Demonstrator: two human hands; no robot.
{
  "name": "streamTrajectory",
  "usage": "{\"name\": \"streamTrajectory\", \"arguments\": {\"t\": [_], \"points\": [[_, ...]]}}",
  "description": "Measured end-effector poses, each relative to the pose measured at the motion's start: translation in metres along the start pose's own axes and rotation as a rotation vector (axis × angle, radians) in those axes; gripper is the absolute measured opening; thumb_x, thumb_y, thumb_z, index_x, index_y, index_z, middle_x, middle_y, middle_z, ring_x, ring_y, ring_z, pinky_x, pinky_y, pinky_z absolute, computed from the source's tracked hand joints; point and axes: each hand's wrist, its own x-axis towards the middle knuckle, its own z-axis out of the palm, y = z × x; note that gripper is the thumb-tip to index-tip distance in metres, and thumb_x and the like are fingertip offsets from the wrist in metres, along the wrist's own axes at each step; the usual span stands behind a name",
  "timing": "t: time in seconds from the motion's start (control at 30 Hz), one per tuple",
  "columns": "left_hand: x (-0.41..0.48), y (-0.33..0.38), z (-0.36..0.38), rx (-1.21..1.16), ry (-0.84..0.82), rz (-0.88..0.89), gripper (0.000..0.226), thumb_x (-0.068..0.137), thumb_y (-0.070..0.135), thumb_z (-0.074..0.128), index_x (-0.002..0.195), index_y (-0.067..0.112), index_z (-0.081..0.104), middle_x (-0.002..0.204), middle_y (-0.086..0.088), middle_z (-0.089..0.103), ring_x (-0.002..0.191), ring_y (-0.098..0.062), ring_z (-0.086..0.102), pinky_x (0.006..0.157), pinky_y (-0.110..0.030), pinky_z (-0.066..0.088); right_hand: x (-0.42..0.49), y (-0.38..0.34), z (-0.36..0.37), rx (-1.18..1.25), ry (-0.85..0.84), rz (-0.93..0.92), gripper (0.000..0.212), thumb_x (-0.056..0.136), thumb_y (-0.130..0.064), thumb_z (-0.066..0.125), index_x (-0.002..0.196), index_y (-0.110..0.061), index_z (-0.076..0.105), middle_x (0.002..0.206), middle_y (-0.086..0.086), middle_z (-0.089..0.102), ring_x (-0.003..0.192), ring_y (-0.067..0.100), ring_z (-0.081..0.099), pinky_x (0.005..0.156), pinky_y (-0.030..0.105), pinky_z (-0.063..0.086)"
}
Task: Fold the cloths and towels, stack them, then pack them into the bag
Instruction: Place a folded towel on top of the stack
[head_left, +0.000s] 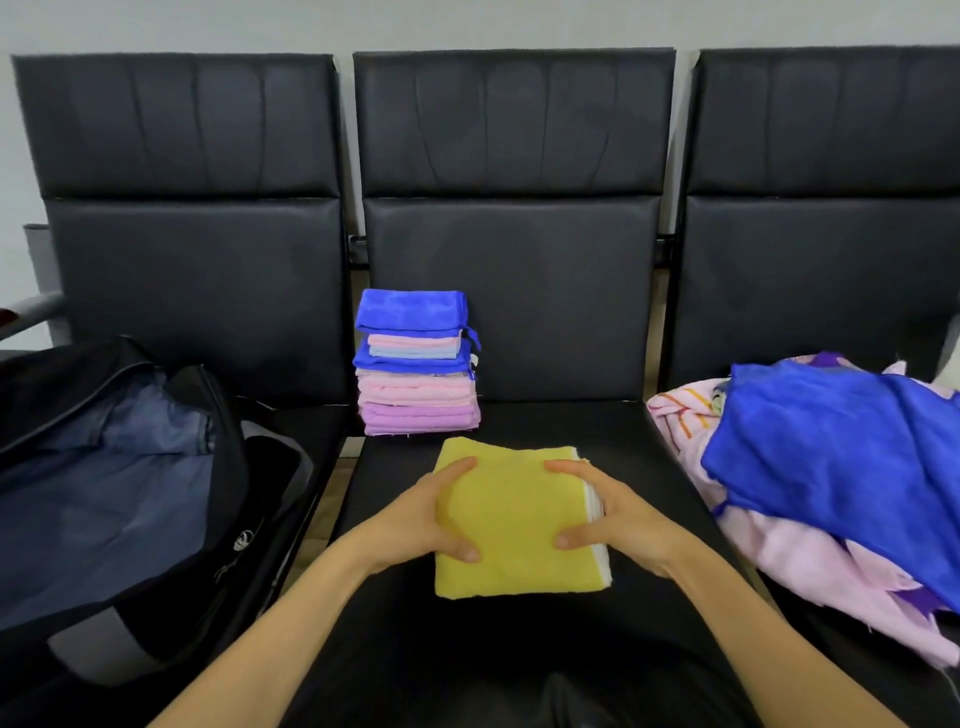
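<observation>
Three black seats in a row carry the lot. Middle seat (649, 467): one folded yellow towel (514, 525), lying flat near the front edge, white layers showing along its right side. Left hand (431, 519) clasps the towel's left edge, thumb on top, fingers curled around the side. Right hand (602, 514) clasps the right edge the same way, thumb on top. Both grips are closed on the towel; whether it is being squared or about to be lifted cannot be told.

Stack (418, 364): at the back-left corner of the middle seat, against the backrest, well apart from the towel. Folded items in blue, pink, pale blue and lilac, slightly uneven but upright.

Pile (831, 493): on the right seat, unfolded, blue cloth over pink ones, spilling toward the front edge.

Bag (130, 493): on the left seat, unzipped, lining exposed, no cloths visible inside.

Status, by judgement: folding roughly half done; yellow towel folded but not stacked; pile still to fold; packing not begun.
</observation>
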Motion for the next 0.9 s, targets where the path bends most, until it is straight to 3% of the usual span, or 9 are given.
{"name": "streamTrajectory", "arguments": {"t": [0.13, 0.23, 0.33, 0.4, 0.47, 0.53, 0.6, 0.73, 0.9], "points": [[0.002, 0.005, 0.004, 0.115, 0.144, 0.001, 0.102, 0.071, 0.014, 0.081, 0.149, 0.035, 0.019, 0.145, 0.001, 0.027, 0.129, -0.017, 0.033, 0.108, -0.035, 0.033, 0.003, -0.003, 0.009, -0.309, 0.123, -0.008, 0.074, 0.072, -0.011, 0.079, 0.128, -0.041, 0.041, 0.126, -0.011, 0.04, 0.11, 0.009, 0.046, 0.077, 0.016, 0.043], [0.001, 0.007, 0.008, 0.188, 0.291, 0.051, 0.087, 0.075, 0.011, 0.076, 0.147, 0.027, 0.03, 0.139, 0.001, 0.039, 0.129, -0.018, 0.04, 0.101, -0.028, 0.035, 0.01, -0.001, 0.017, -0.456, 0.273, -0.053, 0.067, 0.074, -0.014, 0.079, 0.128, -0.038, 0.045, 0.124, -0.005, 0.05, 0.115, 0.015, 0.05, 0.086, 0.023, 0.046], [0.002, 0.009, 0.009, 0.308, 0.417, 0.112, 0.053, 0.078, 0.009, 0.069, 0.128, 0.023, 0.055, 0.115, 0.002, 0.059, 0.106, -0.011, 0.055, 0.084, -0.018, 0.042, 0.014, -0.006, 0.021, -0.591, 0.364, -0.084, 0.055, 0.079, -0.017, 0.075, 0.129, -0.024, 0.052, 0.119, 0.003, 0.059, 0.112, 0.021, 0.057, 0.094, 0.028, 0.045], [0.002, 0.008, 0.009, 0.443, 0.466, 0.121, 0.036, 0.076, 0.011, 0.068, 0.112, 0.019, 0.065, 0.096, 0.004, 0.054, 0.091, -0.013, 0.056, 0.071, -0.018, 0.041, 0.017, -0.009, 0.021, -0.757, 0.402, -0.095, 0.047, 0.082, -0.021, 0.073, 0.125, -0.018, 0.056, 0.117, 0.003, 0.06, 0.11, 0.021, 0.058, 0.09, 0.023, 0.042], [0.003, 0.0, 0.008, 0.42, 0.498, 0.155, 0.021, 0.071, 0.015, 0.073, 0.091, 0.02, 0.067, 0.098, 0.007, 0.043, 0.097, -0.012, 0.048, 0.072, -0.017, 0.038, 0.017, -0.008, 0.021, -0.874, 0.44, -0.071, 0.039, 0.085, -0.025, 0.068, 0.122, -0.02, 0.057, 0.115, 0.001, 0.055, 0.108, 0.017, 0.056, 0.083, 0.019, 0.041], [0.003, -0.006, 0.003, 0.291, 0.454, 0.197, 0.022, 0.067, 0.015, 0.077, 0.085, 0.022, 0.065, 0.121, 0.012, 0.036, 0.12, -0.006, 0.032, 0.092, -0.018, 0.032, 0.015, -0.002, 0.016, -0.733, 0.446, -0.12, 0.029, 0.082, -0.026, 0.07, 0.109, -0.024, 0.061, 0.117, -0.003, 0.044, 0.11, 0.012, 0.048, 0.079, 0.018, 0.04], [0.003, -0.007, -0.002, 0.06, 0.381, 0.186, 0.031, 0.072, 0.012, 0.076, 0.096, 0.024, 0.062, 0.127, 0.012, 0.046, 0.125, -0.007, 0.037, 0.099, -0.025, 0.035, 0.011, 0.001, 0.01, -0.466, 0.395, -0.133, 0.032, 0.075, -0.023, 0.078, 0.102, -0.026, 0.06, 0.126, -0.007, 0.039, 0.114, 0.011, 0.043, 0.081, 0.02, 0.043], [0.006, -0.003, -0.002, -0.357, 0.297, 0.069, 0.04, 0.089, 0.017, 0.064, 0.124, 0.027, 0.048, 0.12, 0.006, 0.059, 0.112, -0.014, 0.058, 0.097, -0.037, 0.049, 0.011, 0.0, 0.009, 0.152, 0.272, -0.083, 0.043, 0.08, -0.02, 0.072, 0.119, -0.026, 0.055, 0.119, 0.0, 0.063, 0.111, 0.021, 0.061, 0.09, 0.04, 0.053], [0.014, -0.009, 0.006, -0.662, 0.262, -0.079, 0.038, 0.092, 0.03, 0.06, 0.123, 0.016, 0.042, 0.124, -0.007, 0.056, 0.107, -0.023, 0.063, 0.078, -0.04, 0.059, 0.02, 0.005, 0.008, 0.313, 0.283, 0.094, 0.046, 0.092, -0.033, 0.056, 0.133, -0.021, 0.038, 0.125, 0.006, 0.056, 0.11, 0.022, 0.06, 0.09, 0.04, 0.053]]}}
